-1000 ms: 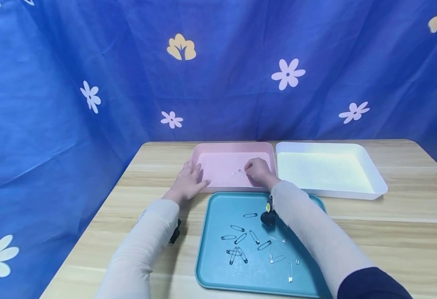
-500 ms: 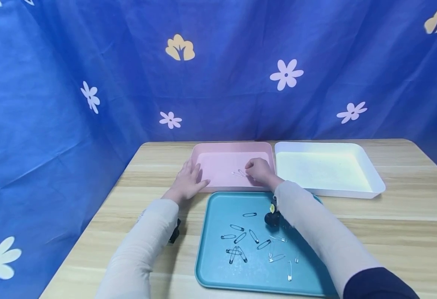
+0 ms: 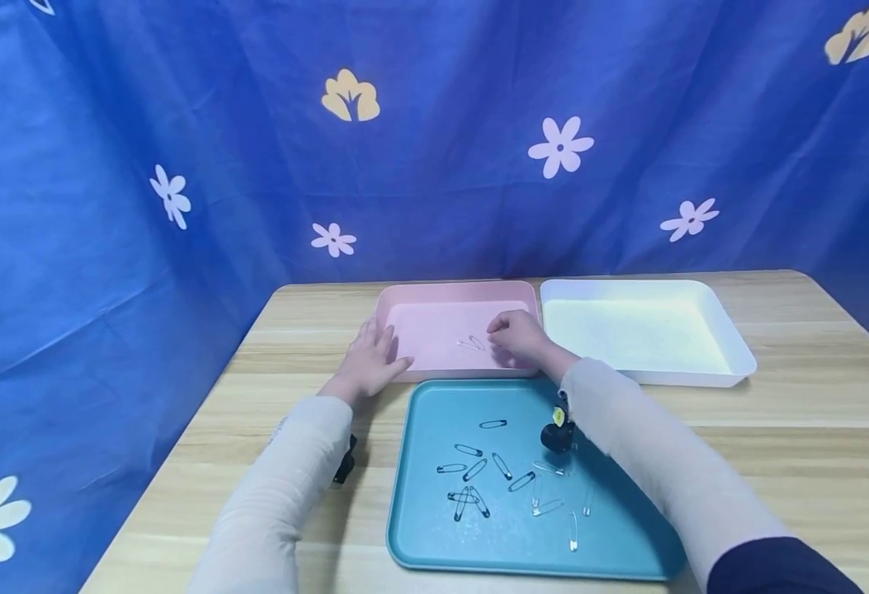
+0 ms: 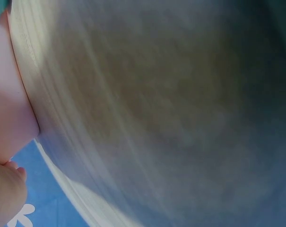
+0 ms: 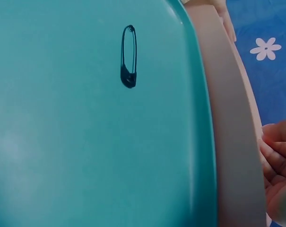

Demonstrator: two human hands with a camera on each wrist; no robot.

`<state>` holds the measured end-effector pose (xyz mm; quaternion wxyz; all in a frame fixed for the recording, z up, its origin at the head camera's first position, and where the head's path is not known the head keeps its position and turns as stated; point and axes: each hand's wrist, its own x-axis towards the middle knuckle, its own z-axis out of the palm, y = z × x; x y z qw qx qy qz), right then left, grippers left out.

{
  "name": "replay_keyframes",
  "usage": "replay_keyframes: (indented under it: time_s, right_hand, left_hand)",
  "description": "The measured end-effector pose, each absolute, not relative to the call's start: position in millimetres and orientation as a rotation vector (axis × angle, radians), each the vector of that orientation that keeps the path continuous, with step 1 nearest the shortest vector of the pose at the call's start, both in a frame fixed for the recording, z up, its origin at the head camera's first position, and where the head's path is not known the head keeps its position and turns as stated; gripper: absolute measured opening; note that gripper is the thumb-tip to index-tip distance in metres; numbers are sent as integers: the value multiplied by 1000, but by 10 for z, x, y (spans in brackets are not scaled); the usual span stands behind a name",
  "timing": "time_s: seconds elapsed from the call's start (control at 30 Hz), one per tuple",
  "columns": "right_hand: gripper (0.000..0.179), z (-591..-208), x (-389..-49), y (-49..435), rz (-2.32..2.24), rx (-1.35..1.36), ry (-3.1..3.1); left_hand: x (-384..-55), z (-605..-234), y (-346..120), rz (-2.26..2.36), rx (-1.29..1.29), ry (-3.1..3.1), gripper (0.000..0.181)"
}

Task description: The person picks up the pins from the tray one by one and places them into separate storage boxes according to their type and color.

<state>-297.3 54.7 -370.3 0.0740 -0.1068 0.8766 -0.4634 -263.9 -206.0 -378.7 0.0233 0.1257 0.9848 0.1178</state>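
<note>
My left hand (image 3: 367, 361) rests with spread, straight fingers at the left front corner of the pink tray (image 3: 427, 318). Over the right part of that tray is my right hand (image 3: 517, 334), its fingers curled in; I see nothing between them. Just left of its fingertips, a few silver safety pins (image 3: 476, 341) lie on the pink tray's floor. In the right wrist view, the curled fingers (image 5: 277, 158) show at the right edge beyond the tray wall. Several black safety pins (image 3: 474, 470) and silver safety pins (image 3: 573, 532) lie scattered in the teal tray (image 3: 434, 557).
A white tray (image 3: 638, 334) stands right of the pink one. The teal tray lies in front of both, partly under my right forearm. A wooden table (image 3: 798, 462) carries everything, and a blue flowered curtain (image 3: 434, 206) hangs behind. The left wrist view shows mostly blurred tabletop.
The head view has swung slightly to the right. My right hand has drawn a little rightward from the silver safety pins in the pink tray. The left hand stays at the tray corner.
</note>
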Motion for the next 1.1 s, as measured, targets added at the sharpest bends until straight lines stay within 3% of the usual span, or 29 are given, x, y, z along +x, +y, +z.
replay_keyframes:
  time_s: [0.53, 1.1]
  right_hand:
    - [19, -3499, -2714, 731, -1485, -281, 2481]
    - [21, -3446, -2364, 994, -1422, -538, 2447]
  left_hand:
    - [-2653, -3785, -2070, 362, 379, 3037, 78]
    - [-2630, -3779, -2068, 386, 367, 3033, 76]
